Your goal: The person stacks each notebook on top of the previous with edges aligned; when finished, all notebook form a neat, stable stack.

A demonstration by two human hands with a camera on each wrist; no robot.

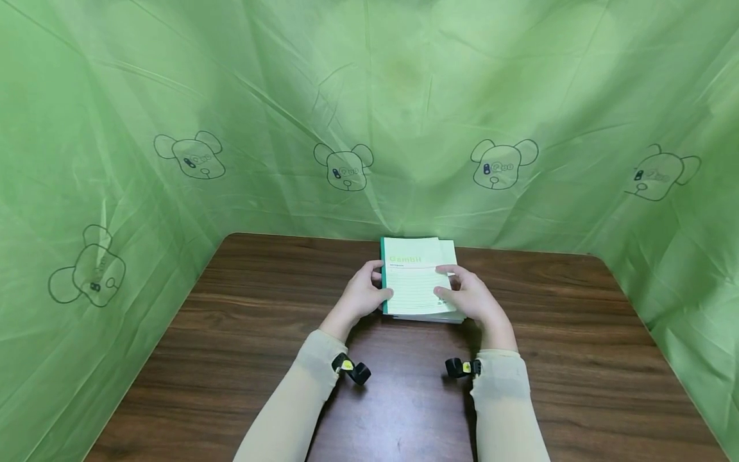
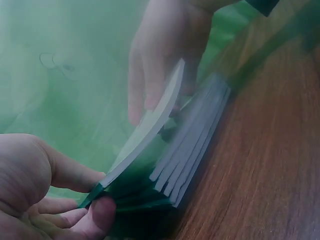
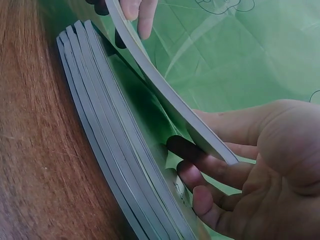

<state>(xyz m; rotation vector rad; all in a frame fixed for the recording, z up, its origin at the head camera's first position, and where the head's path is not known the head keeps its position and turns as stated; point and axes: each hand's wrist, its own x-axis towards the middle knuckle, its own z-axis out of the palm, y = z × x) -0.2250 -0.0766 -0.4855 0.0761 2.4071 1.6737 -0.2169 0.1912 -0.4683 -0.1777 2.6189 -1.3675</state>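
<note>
A thin notebook (image 1: 412,289) with a pale green lined cover and a dark green spine is raised above a stack of several similar notebooks (image 2: 192,150). My left hand (image 1: 359,294) pinches its spine side, thumb on the cover and fingers beneath, as the left wrist view shows. At the opposite edge my right hand (image 1: 475,296) grips it, with thumb above and fingers underneath. Seen from the right wrist, the raised notebook (image 3: 160,85) bows slightly and stands apart from the stack (image 3: 112,130) below. In the head view it hides most of the stack.
The stack lies near the back edge of a dark brown wooden table (image 1: 260,321). Behind and at both sides hangs a green curtain (image 1: 427,115) with bear-head line drawings. Each wrist wears a small black camera (image 1: 351,368) on a strap.
</note>
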